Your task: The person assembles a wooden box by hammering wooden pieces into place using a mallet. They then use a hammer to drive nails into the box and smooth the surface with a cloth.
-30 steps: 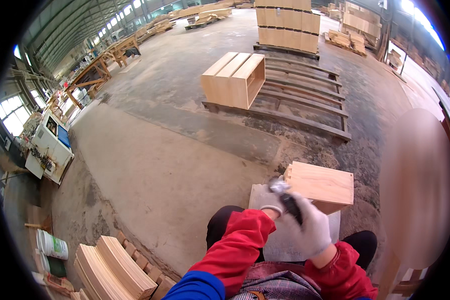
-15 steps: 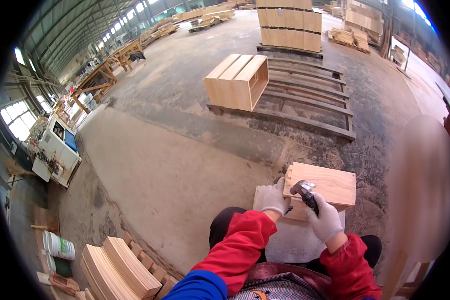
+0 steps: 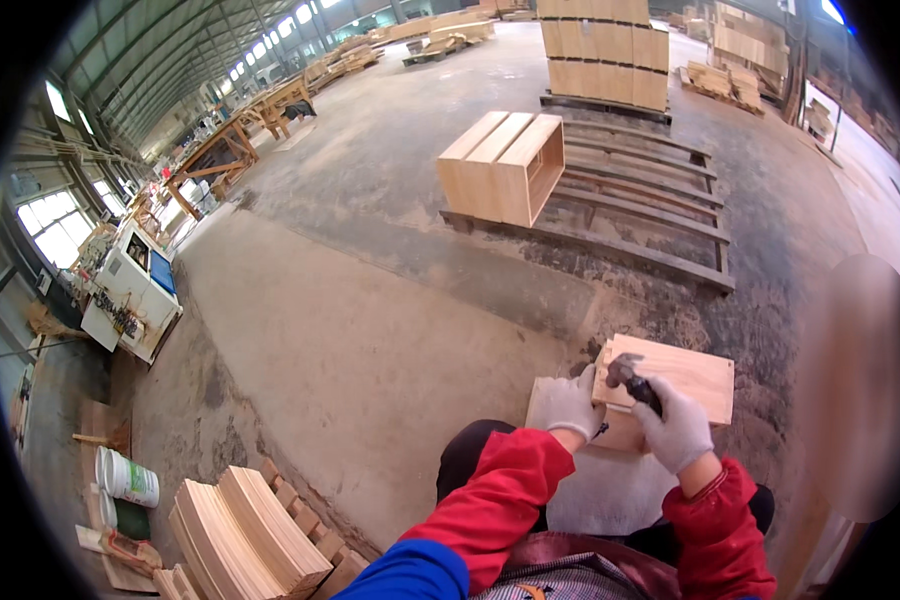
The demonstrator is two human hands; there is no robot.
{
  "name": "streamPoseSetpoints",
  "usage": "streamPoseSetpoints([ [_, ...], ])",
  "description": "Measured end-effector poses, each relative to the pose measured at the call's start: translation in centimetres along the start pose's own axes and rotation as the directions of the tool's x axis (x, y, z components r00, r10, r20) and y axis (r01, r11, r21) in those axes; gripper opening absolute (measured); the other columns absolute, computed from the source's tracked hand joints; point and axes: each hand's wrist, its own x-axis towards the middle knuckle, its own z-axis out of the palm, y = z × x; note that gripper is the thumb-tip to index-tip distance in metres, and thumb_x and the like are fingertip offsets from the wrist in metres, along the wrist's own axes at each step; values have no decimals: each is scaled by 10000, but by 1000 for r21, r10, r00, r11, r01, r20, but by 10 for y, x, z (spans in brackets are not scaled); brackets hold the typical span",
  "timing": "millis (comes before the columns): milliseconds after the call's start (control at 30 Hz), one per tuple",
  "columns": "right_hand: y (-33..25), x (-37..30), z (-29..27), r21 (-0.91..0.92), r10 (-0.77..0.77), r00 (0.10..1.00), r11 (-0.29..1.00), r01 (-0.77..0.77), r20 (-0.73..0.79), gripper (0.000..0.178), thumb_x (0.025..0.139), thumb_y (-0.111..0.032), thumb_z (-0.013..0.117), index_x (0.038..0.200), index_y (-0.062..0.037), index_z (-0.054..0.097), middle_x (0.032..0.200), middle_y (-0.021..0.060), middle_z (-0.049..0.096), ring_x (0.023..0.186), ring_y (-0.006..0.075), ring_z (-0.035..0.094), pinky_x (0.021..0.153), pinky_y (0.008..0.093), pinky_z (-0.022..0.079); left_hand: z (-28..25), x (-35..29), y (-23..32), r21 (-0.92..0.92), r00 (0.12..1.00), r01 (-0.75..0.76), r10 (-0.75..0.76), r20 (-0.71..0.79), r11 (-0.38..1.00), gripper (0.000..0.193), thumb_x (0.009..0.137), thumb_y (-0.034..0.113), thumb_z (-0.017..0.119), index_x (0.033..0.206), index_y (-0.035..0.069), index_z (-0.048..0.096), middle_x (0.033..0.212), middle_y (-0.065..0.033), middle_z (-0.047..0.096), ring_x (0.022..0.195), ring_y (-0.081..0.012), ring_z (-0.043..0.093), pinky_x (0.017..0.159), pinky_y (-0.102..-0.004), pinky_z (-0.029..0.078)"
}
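Observation:
In front of me a pale wooden box (image 3: 682, 372) with jointed corners rests on a light grey support. My right hand (image 3: 676, 430), in a white glove, is wrapped round the dark grip of a hammer (image 3: 647, 393). Its metal head, slightly blurred, is over the box's left end. My left hand (image 3: 572, 402), gloved too, grips the left end of the box close to the corner. A small dark thing shows beneath the left hand's fingers; I cannot make out what it is.
Beyond, an open-sided wooden case (image 3: 500, 180) sits on a slatted pallet (image 3: 660, 245). Stacked wooden boxes (image 3: 608, 85) stand behind. At lower left are piled boards (image 3: 245, 535) and white buckets (image 3: 130, 480). A white machine (image 3: 135, 290) stands left; a blurred upright shape (image 3: 855, 390) is at right.
The whole view has shifted, so everything appears further right and lower. Relative to the box, the hammer head has risen slightly. The left hand keeps its place at the box's end.

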Motion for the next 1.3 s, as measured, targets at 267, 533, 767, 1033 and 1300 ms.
streamPoseSetpoints([
  [267, -4, 2, 5, 211, -16, 963, 975, 75, -270, 384, 898, -147, 631, 1259, -40, 556, 879, 244, 662, 827, 383, 672, 750, 415, 517, -4, 0, 9, -19, 999, -37, 37, -2, 999, 680, 754, 222, 708, 1372, 24, 503, 1059, -232, 658, 1018, -391, 591, 919, -471, 441],
  [533, 12, 4, 16, -63, 87, 996, 994, -88, -13, 363, 915, -250, 598, 1225, -66, 554, 895, 275, 667, 878, 472, 641, 735, 518, 498, 3, -2, -3, 12, 999, -44, 44, -15, 999, 682, 759, 232, 700, 1377, 21, 502, 1026, -231, 669, 977, -405, 603, 919, -463, 449],
  [767, 25, -2, 20, 34, 119, 992, 992, -118, -51, 375, 909, -258, 616, 1229, -71, 556, 917, 259, 669, 882, 457, 646, 732, 505, 502, 3, 0, 8, -84, 998, 10, -15, -66, 996, 708, 793, 268, 700, 1446, 128, 465, 1021, -241, 669, 992, -444, 619, 862, -496, 511],
  [1033, -23, -14, -21, 246, 45, 982, 969, 1, -184, 400, 899, -197, 674, 1254, -38, 578, 952, 216, 686, 839, 320, 691, 764, 370, 530, 10, 0, 2, -147, 999, 16, -23, -47, 989, 743, 805, 255, 688, 1487, 157, 410, 1146, -208, 668, 1039, -407, 634, 901, -471, 523],
  [1300, 11, -4, 23, -16, -24, 998, 1000, 23, -53, 286, 922, -289, 628, 1110, -75, 597, 873, 225, 678, 845, 443, 646, 694, 484, 508, 15, 0, -2, -181, 985, -78, 47, -167, 980, 618, 801, 246, 659, 1370, 46, 521, 975, -196, 703, 881, -394, 665, 823, -487, 495],
])
